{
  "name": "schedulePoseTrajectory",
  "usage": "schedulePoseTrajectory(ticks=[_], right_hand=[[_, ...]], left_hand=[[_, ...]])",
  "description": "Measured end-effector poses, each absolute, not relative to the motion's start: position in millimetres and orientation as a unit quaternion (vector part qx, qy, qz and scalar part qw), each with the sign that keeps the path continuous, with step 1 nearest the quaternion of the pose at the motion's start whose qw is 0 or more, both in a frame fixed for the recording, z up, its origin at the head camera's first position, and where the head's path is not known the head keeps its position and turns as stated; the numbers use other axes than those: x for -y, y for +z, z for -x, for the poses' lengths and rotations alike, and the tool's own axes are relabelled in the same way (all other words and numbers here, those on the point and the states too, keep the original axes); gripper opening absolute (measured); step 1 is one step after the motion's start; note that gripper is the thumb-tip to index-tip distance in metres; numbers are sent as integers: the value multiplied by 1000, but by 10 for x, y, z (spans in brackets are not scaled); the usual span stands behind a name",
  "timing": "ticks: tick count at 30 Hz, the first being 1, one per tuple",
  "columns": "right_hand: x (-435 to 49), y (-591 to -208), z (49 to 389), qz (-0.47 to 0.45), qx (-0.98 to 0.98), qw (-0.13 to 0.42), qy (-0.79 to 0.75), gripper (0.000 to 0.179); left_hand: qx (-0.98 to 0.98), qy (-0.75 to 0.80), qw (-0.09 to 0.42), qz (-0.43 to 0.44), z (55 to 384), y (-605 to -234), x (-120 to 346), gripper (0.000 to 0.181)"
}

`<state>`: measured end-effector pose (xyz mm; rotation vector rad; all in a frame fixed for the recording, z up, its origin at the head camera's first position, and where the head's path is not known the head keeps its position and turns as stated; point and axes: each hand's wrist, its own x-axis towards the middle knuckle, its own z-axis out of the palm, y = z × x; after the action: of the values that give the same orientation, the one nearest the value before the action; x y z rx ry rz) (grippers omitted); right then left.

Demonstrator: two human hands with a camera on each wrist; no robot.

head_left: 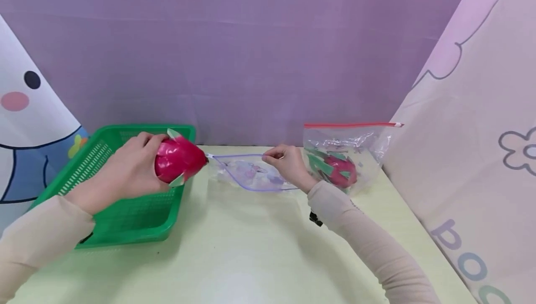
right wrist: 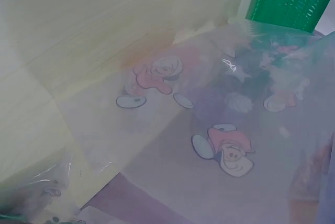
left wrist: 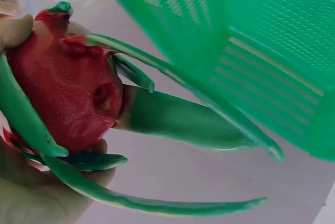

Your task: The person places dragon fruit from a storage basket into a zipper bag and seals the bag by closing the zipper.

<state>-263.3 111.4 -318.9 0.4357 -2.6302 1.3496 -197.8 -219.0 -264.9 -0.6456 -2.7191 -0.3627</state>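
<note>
My left hand (head_left: 136, 166) grips a red dragon fruit (head_left: 177, 159) with green leaf tips, over the right side of a green basket (head_left: 167, 229). In the left wrist view, long green leaves (left wrist: 183, 122) stick out from the fruit's near end. My right hand (head_left: 289, 164) pinches the far edge of a clear zip bag (head_left: 255, 173) with a purple zip line; its mouth is spread apart. Cartoon prints (right wrist: 225, 150) show on this bag in the right wrist view. The fruit's pointed end is right beside the bag's white slider (head_left: 210, 156).
Right of my right hand stands a second clear bag (head_left: 372, 143) with a red zip, holding another red and green dragon fruit (head_left: 341, 171). A purple backdrop (head_left: 251, 62) rises behind the pale table (head_left: 234, 248), and printed panels flank both sides.
</note>
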Motion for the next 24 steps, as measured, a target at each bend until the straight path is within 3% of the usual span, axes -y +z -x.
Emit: schedulePoseTrajectory(ticks=[7,17,24], right_hand=[[-1092,-3187,2639,-144,880,86,445,10],[-990,-3162,2570,-117,877,43,464,10],[-922,-3134,2540,-97,863,20,496,11]], left_hand=[[943,-132,177,249,1794,-2588,1943,100],[949,-149,147,235,1664,-2555,1569,102],[946,-132,169,243,1670,-2539,1314,100]])
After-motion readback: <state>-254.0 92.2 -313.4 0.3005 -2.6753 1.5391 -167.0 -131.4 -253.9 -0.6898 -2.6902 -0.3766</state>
